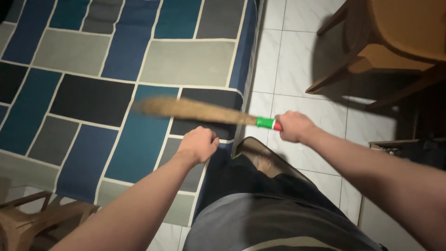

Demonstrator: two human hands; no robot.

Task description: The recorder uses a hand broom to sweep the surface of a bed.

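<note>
We see one broom mid-frame, its handle clenched in our right hand, while our left hand below is fisted, gripping the patchwork bedsheet.

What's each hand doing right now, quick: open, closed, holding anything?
Left hand: closed in a fist on the patterned bed sheet, apparently gripping it.
Right hand: closed around the broom handle.

Dim room, motion-blurred broom, dark corners
</note>
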